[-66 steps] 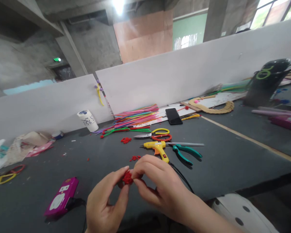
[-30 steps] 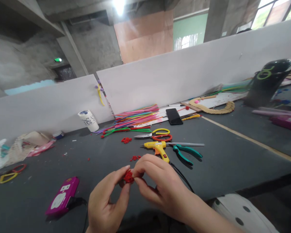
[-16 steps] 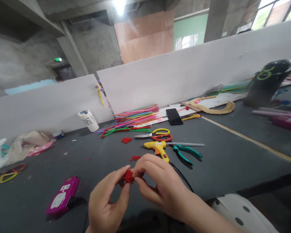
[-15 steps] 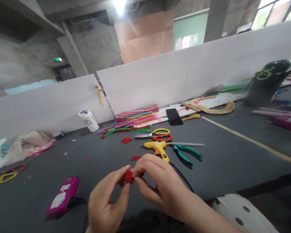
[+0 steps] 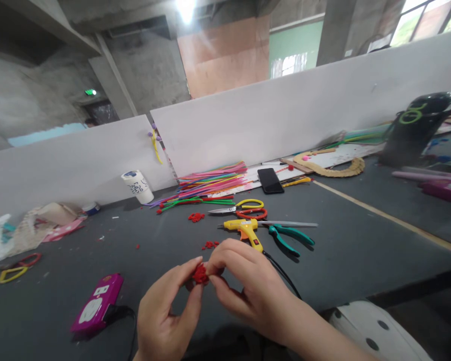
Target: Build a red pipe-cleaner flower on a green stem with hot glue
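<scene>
A small red fuzzy cluster (image 5: 200, 274) is pinched between the thumb and fingers of my left hand (image 5: 169, 306). From the other side, the closed fingertips of my right hand (image 5: 248, 286) grip its right edge. Just beyond my hands lie loose red bits (image 5: 209, 245), with a second red pile (image 5: 196, 217) farther back. A yellow glue gun (image 5: 244, 226) lies on its side past my right hand, a clear glue stick (image 5: 289, 223) sticking out behind it. Teal-handled pliers (image 5: 291, 238) rest to its right, and scissors (image 5: 244, 208) with yellow and red handles lie behind.
Colourful pipe cleaners (image 5: 210, 183) are heaped by the white partition (image 5: 270, 115). Near them are a phone (image 5: 270, 180) and a white roll (image 5: 137, 186). On the left sit a magenta power strip (image 5: 97, 303) and more scissors (image 5: 19, 267). A dark bottle (image 5: 417, 130) stands at right.
Both hands keep nearly the same pose around the red cluster. Nothing on the table has visibly moved; the view has shifted very slightly.
</scene>
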The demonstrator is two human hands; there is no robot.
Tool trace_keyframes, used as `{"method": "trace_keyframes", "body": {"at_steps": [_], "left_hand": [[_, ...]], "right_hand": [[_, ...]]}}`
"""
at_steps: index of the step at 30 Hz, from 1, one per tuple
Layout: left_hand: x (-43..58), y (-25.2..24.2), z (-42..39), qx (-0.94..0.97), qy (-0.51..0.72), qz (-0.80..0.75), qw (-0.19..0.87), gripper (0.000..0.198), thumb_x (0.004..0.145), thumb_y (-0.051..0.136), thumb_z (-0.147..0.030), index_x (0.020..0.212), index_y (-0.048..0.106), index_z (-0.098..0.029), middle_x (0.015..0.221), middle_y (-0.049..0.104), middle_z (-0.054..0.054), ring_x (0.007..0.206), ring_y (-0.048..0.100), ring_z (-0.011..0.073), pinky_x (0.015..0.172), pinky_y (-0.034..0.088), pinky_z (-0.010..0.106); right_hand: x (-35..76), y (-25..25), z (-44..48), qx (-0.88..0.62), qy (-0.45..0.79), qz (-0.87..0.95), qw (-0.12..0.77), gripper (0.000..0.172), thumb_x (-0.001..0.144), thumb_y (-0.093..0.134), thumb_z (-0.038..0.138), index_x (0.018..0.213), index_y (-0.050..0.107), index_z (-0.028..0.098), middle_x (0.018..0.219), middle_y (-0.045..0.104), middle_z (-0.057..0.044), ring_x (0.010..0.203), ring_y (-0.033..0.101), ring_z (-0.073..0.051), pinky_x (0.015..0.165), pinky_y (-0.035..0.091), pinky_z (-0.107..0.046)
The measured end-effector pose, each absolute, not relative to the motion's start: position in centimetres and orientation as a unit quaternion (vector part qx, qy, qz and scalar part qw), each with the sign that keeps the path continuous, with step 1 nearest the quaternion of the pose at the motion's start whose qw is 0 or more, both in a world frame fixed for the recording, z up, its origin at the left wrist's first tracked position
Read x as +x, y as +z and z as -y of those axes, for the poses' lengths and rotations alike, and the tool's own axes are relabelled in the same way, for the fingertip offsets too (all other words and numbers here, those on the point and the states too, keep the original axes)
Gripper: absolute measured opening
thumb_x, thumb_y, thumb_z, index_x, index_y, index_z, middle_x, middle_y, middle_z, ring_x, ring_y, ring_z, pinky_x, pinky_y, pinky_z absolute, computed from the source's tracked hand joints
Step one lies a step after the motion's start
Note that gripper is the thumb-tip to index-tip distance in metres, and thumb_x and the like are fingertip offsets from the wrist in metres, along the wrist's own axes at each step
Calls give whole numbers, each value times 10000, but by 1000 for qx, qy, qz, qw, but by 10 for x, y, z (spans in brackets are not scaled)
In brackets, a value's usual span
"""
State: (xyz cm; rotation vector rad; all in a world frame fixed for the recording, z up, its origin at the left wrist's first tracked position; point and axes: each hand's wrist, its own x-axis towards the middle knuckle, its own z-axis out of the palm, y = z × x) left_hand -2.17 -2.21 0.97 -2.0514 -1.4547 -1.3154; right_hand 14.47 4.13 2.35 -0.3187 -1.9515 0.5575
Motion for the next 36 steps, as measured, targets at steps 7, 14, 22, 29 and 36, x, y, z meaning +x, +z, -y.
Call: {"method": "trace_keyframes", "body": {"at_steps": [7, 14, 22, 29, 36], "left_hand": [[-24, 7, 23, -714, -455, 514, 139, 248, 822, 610, -156, 1059, 660, -212, 923, 779, 43, 754, 733, 161, 727, 582, 229], [-24, 7, 22, -716, -452, 510, 150, 231, 824, 604, -164, 1045, 663, -195, 911, 783, 49, 750, 735, 158, 727, 577, 213], [-22, 10, 21, -712, -462, 503, 164, 206, 821, 604, -175, 1015, 674, -184, 883, 786, 54, 725, 735, 148, 718, 572, 197], [-24, 7, 21, -715, -456, 504, 162, 218, 820, 611, -168, 1030, 665, -189, 889, 782, 48, 744, 731, 140, 739, 563, 188], [-23, 8, 22, -715, -455, 506, 159, 218, 827, 601, -174, 1035, 662, -195, 891, 784, 45, 739, 733, 147, 725, 572, 200]], "right_hand": [[144, 24, -41, -133, 240, 810, 518, 130, 859, 484, 79, 808, 525, 192, 767, 571, -23, 720, 530, -139, 667, 458, -244], [145, 25, -41, -131, 238, 811, 518, 120, 853, 496, 67, 810, 538, 170, 772, 574, -32, 723, 529, -134, 680, 447, -237], [144, 24, -42, -127, 241, 809, 520, 116, 848, 499, 59, 803, 540, 158, 771, 572, -37, 728, 522, -131, 679, 443, -229], [144, 23, -40, -126, 246, 810, 518, 118, 852, 503, 60, 812, 539, 166, 768, 571, -31, 725, 523, -131, 683, 443, -234], [144, 24, -41, -127, 245, 809, 520, 121, 851, 499, 56, 805, 536, 162, 768, 570, -34, 723, 523, -131, 677, 444, -234]]}}
